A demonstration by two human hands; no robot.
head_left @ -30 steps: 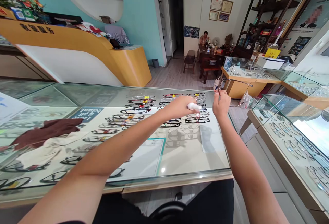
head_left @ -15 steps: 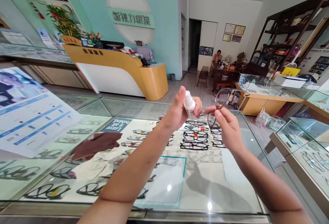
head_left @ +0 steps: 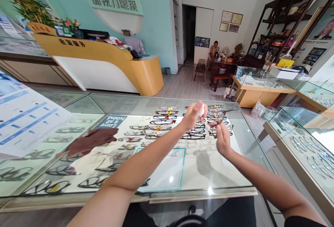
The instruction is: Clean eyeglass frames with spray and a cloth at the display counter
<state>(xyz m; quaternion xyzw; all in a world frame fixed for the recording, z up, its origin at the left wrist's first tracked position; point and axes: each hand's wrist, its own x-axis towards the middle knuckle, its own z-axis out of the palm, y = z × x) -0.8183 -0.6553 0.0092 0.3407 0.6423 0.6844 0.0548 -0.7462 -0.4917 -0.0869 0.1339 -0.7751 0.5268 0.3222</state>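
Observation:
My left hand (head_left: pixel 193 115) is closed around a small white spray bottle (head_left: pixel 201 110), its nozzle end turned toward the right. My right hand (head_left: pixel 222 137) pinches a pair of thin-framed glasses (head_left: pixel 221 119) by the frame, lenses raised just beside the bottle. Both hands hover above a glass display counter (head_left: pixel 235 171). Under the glass lie rows of spectacle frames (head_left: pixel 167 115).
A brown cloth (head_left: pixel 88 140) and a white cloth (head_left: pixel 88 162) lie on the counter at left. More glass showcases (head_left: pixel 300 129) stand to the right. An orange reception desk (head_left: pixel 141 74) sits behind. A person sits at a far table (head_left: pixel 221 63).
Both hands have come down and slightly away from me, closer to the countertop. The bottle is tipped more toward the glasses, and the view has shifted downward.

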